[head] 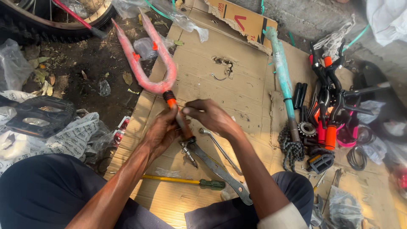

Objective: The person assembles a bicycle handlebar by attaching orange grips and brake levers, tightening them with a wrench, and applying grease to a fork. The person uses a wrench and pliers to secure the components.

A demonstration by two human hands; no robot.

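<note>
Both hands in at the centre of the cardboard sheet [237,80], working a pink plastic-wrapped bicycle fork [146,63]. Fork lying with its two blades pointing far and left toward the wheel [51,25], steerer tube aimed back toward the knees. Left hand [163,131] wrapped closed around the steerer just below the orange ring [171,102]; right hand [210,116] pinched narrow onto the same tube from the right, fingertips touching the left hand's. Lower end of the tube hidden between the palms, so no telling exactly what sits there.

Just near of the hands, a flat steel wrench [220,171] angled across the cardboard, a thinner bent spanner [220,148] beside it, a small bolt-like fitting [188,153] right under the left wrist. Yellow-shafted screwdriver with a green handle [186,181] nearest the lap. Off right: teal-wrapped tube [282,72], chain [290,148], sprocket [306,128], pedal [321,161], tangle of black and orange parts [330,97]. Black pedal [38,115] on printed plastic wrap, far left.

Risks, as a judgement: slick wrapping on the fork, so a twisting grip likely to slip and let the blades swing. Small fitting loose at the sheet's middle, easily knocked off into the dirt and leaves to the left. Wrench underfoot of the wrists, ready to snag.
</note>
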